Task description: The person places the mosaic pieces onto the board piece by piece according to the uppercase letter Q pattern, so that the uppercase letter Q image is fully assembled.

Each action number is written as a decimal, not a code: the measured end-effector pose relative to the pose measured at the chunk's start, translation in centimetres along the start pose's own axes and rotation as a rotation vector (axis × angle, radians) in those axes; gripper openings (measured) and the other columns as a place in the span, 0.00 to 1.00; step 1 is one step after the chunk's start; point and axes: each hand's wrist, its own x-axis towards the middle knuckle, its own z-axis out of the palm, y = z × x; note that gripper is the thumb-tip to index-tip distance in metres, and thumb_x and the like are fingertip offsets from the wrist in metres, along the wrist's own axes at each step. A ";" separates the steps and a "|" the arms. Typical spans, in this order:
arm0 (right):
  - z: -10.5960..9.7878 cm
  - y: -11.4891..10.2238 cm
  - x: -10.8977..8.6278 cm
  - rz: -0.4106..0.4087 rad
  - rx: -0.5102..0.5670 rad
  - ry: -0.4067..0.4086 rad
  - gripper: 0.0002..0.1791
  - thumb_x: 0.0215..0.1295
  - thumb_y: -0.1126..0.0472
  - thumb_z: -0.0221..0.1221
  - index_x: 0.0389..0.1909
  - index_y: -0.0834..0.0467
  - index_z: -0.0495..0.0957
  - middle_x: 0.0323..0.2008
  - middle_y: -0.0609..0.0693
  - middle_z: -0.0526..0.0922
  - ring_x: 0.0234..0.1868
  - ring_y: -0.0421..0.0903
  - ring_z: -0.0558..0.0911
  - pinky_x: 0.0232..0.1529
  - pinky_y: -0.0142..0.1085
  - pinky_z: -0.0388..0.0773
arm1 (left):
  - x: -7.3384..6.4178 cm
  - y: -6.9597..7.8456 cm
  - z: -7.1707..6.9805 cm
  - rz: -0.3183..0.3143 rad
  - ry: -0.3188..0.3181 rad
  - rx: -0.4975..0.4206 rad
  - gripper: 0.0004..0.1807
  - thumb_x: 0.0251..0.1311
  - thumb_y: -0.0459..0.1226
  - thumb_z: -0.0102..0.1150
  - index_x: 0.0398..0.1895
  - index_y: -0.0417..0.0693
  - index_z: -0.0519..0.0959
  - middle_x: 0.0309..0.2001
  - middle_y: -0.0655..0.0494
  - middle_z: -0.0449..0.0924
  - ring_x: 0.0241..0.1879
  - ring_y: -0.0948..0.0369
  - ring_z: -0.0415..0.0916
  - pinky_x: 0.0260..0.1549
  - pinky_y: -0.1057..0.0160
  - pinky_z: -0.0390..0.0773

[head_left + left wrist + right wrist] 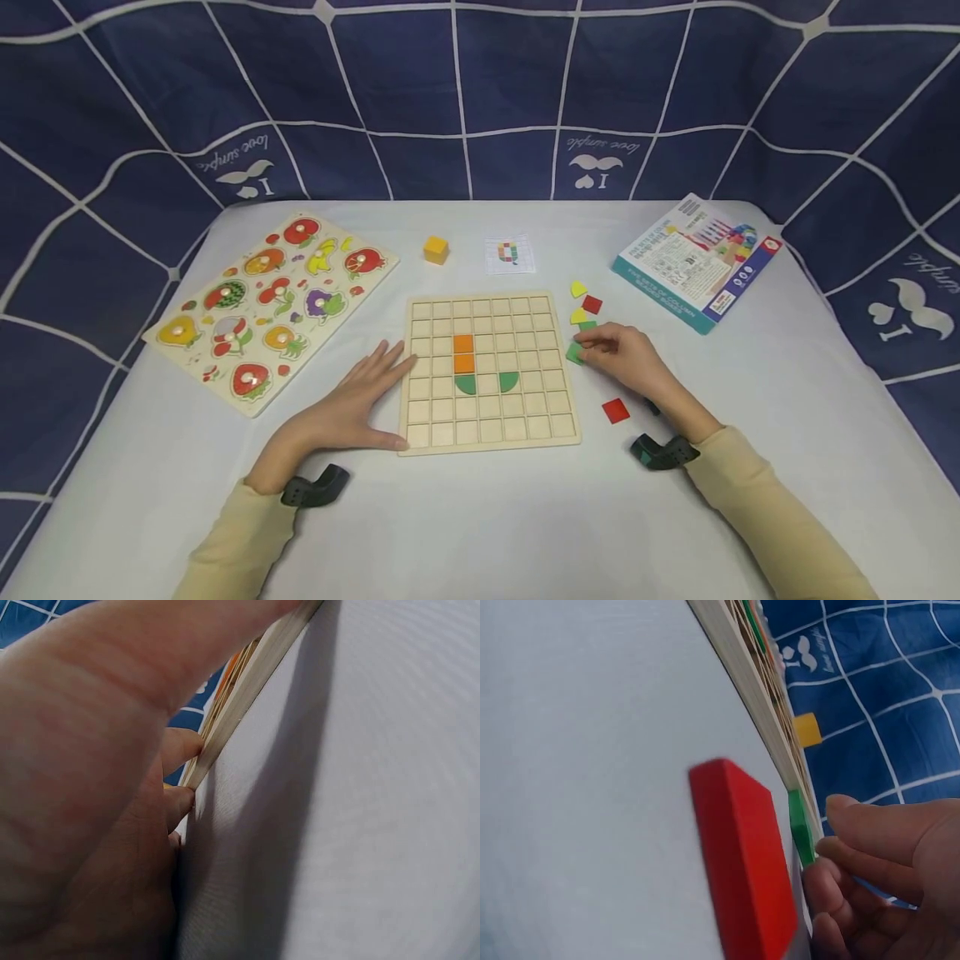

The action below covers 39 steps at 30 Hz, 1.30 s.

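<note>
A wooden grid board (491, 410) lies flat, with two orange squares (464, 362) stacked in one column. Two green quarter-circle tiles (509, 382) sit below them, a column apart. My left hand (352, 406) is spread against the board's left edge, thumb at the lower corner; the left wrist view shows fingertips (182, 746) on the wooden rim. To the right of the board, my right hand (624, 357) is at a green square tile (575, 352). In the right wrist view the thumb stands apart from this green tile (801, 829), the index fingertip right at its edge.
Yellow tiles (578, 289), a red square (592, 304) and another green tile (587, 326) lie beyond the right hand. A red tile (616, 411) lies nearer. Behind the board are a pattern card (510, 254) and yellow cube (436, 250); a fruit puzzle (273, 312) and box (697, 262) flank them.
</note>
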 end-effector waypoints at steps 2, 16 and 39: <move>0.3 -0.1 -0.1 -0.007 -0.046 0.016 0.15 0.53 0.65 0.67 0.43 0.64 0.82 0.32 0.51 0.80 0.31 0.46 0.75 0.29 0.33 0.72 | 0.0 0.0 0.1 -0.001 -0.001 0.000 0.64 0.35 0.67 0.66 0.74 0.51 0.47 0.74 0.51 0.34 0.70 0.55 0.24 0.65 0.49 0.34; 1.2 -0.4 -0.2 -0.061 -0.120 0.034 0.17 0.47 0.73 0.68 0.41 0.62 0.81 0.30 0.50 0.74 0.29 0.46 0.70 0.26 0.35 0.67 | 0.1 0.1 -0.1 0.000 0.004 -0.010 0.65 0.34 0.66 0.68 0.74 0.50 0.48 0.74 0.50 0.34 0.70 0.53 0.24 0.65 0.49 0.34; 0.3 -3.5 2.5 -0.076 0.267 -0.017 0.05 0.60 0.68 0.61 0.37 0.65 0.81 0.31 0.54 0.82 0.28 0.49 0.82 0.30 0.38 0.80 | 0.1 0.2 -0.1 -0.006 0.003 -0.022 0.64 0.33 0.66 0.68 0.74 0.50 0.49 0.74 0.50 0.35 0.70 0.54 0.24 0.65 0.49 0.33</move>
